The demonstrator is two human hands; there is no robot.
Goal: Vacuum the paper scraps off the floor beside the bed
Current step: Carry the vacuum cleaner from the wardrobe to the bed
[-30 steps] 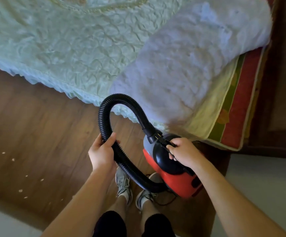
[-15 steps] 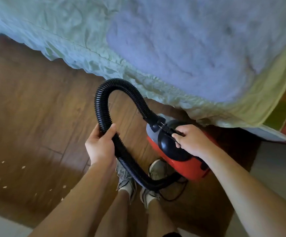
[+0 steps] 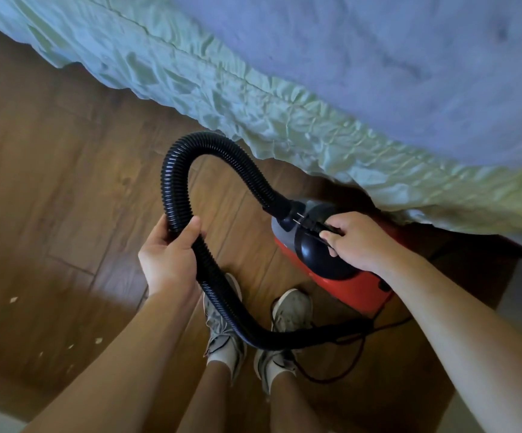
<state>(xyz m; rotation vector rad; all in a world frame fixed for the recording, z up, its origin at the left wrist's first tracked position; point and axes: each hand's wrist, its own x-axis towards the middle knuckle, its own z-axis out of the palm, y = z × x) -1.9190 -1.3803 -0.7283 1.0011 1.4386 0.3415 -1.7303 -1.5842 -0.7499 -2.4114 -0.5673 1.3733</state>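
A small red and black vacuum cleaner [image 3: 344,276] hangs above the wooden floor [image 3: 65,182], close to the bed's edge. My right hand [image 3: 356,239] grips the handle on top of it. Its black ribbed hose [image 3: 175,179] loops up from the front of the body, round to the left and down past my feet. My left hand [image 3: 169,254] is closed around the hose partway along the loop. The hose end is hidden under the vacuum body. Several small white paper scraps [image 3: 12,299] lie on the floor at the lower left, well away from the hose.
The bed [image 3: 253,98], with a crumpled pale green cover and a bluish blanket [image 3: 409,57], fills the top and right. My two feet in grey shoes [image 3: 287,314] stand below the hose. A thin power cord [image 3: 347,367] trails on the floor by my right foot.
The view has tilted down and closer to the bed's edge. The vacuum and hose stay held in the same grips; the loop has shifted slightly with my hands.
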